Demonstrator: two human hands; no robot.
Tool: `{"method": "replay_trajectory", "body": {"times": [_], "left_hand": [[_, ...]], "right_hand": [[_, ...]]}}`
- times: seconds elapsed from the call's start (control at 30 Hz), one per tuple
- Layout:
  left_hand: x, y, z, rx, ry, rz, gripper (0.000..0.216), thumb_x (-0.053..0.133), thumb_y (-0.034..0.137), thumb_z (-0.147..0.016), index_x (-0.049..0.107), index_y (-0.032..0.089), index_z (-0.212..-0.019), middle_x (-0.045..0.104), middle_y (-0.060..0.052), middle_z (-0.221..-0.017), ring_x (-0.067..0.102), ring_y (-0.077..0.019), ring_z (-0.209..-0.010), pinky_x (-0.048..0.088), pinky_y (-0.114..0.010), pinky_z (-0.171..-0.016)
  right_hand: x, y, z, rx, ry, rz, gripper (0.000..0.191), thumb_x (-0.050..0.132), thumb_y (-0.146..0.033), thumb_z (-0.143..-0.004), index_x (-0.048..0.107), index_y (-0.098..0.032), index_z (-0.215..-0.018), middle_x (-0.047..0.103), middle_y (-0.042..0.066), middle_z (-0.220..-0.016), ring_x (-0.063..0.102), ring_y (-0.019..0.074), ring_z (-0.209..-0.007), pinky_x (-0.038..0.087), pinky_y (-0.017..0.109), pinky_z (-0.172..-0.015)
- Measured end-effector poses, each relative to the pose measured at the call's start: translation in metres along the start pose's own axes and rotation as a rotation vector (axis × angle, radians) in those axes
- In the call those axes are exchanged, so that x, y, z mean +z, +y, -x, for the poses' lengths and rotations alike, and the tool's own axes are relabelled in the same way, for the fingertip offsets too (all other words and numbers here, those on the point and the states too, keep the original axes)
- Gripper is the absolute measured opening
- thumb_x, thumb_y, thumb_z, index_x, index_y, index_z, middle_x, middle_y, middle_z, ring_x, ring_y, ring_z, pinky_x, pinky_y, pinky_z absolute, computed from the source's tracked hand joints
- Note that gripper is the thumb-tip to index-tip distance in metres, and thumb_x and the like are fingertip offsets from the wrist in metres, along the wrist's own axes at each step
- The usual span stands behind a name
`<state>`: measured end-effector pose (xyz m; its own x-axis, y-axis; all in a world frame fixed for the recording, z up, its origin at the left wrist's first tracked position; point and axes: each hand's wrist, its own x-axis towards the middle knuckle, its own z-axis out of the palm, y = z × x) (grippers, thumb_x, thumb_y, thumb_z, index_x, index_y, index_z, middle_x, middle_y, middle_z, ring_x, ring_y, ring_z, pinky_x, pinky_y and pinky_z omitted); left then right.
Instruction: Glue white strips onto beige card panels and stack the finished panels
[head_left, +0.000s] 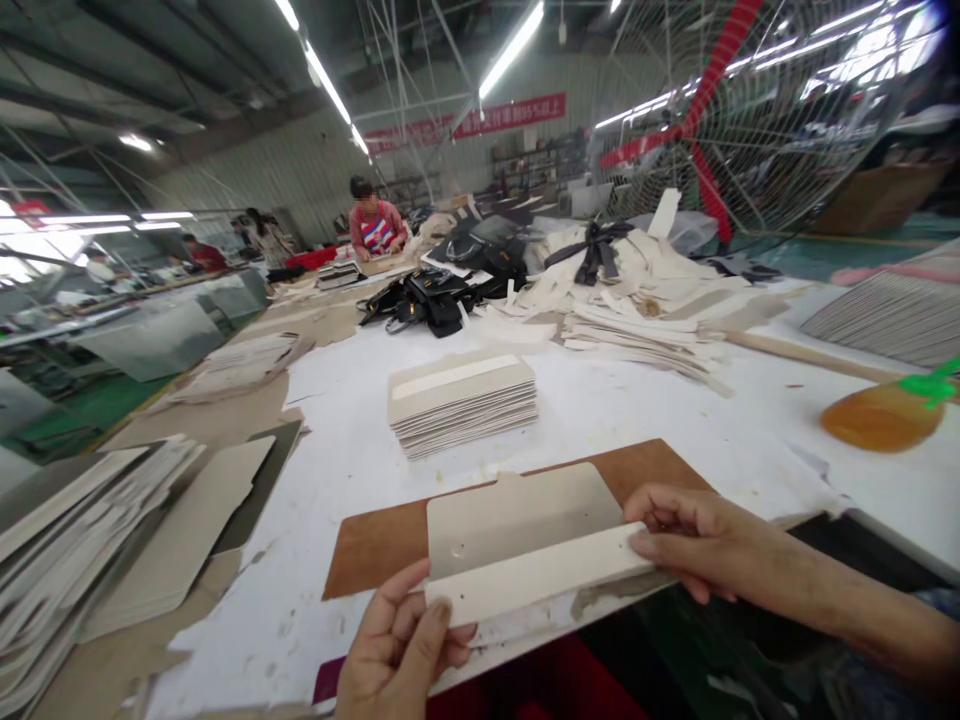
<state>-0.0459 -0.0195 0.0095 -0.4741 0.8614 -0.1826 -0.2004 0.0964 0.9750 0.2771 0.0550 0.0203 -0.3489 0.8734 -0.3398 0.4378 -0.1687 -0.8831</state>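
Note:
A grey cardboard piece (517,520) with a white folded strip (540,580) along its near edge lies over a brown board (375,545) at the front of the white table. My left hand (397,650) pinches the strip's left end with thumb on top. My right hand (697,545) presses its fingers on the strip's right end.
A stack of similar grey pieces (461,400) sits mid-table. More card stacks (82,540) lie at the left, loose white strips (645,300) and black bags (435,295) farther back. An orange glue bottle (885,415) lies right. A big fan (742,110) stands behind. Another person (375,225) works far off.

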Motion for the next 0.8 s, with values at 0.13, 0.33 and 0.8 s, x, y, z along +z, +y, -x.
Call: {"method": "replay_trajectory", "body": {"times": [0.13, 0.33, 0.8], "left_hand": [[0.005, 0.006, -0.013, 0.064, -0.017, -0.205, 0.067, 0.097, 0.069, -0.067, 0.075, 0.02, -0.106, 0.076, 0.0, -0.07, 0.076, -0.0211, -0.064, 0.062, -0.027, -0.059], [-0.001, 0.009, -0.034, 0.185, -0.059, -0.521, 0.06, 0.084, 0.076, -0.078, 0.076, 0.022, -0.102, 0.077, 0.001, -0.074, 0.067, -0.0181, -0.063, 0.055, -0.028, -0.064], [-0.002, 0.005, -0.038, 0.263, -0.01, -0.729, 0.051, 0.074, 0.074, -0.086, 0.079, 0.026, -0.102, 0.082, 0.001, -0.088, 0.075, -0.024, -0.084, 0.054, -0.032, -0.078]], "right_hand": [[0.004, -0.003, -0.014, -0.053, 0.177, -0.016, 0.048, 0.068, -0.07, -0.082, 0.056, -0.025, -0.095, 0.054, -0.006, -0.069, 0.046, 0.0122, -0.052, 0.034, 0.025, -0.049], [0.009, -0.008, -0.026, -0.08, 0.298, 0.268, 0.043, 0.052, -0.064, -0.088, 0.068, -0.024, -0.093, 0.069, 0.003, -0.076, 0.06, 0.0213, -0.066, 0.045, 0.034, -0.061], [0.015, -0.007, -0.031, -0.048, 0.307, 0.348, 0.037, 0.051, -0.055, -0.091, 0.07, -0.024, -0.097, 0.074, 0.004, -0.081, 0.068, 0.0258, -0.077, 0.044, 0.038, -0.072]]}}
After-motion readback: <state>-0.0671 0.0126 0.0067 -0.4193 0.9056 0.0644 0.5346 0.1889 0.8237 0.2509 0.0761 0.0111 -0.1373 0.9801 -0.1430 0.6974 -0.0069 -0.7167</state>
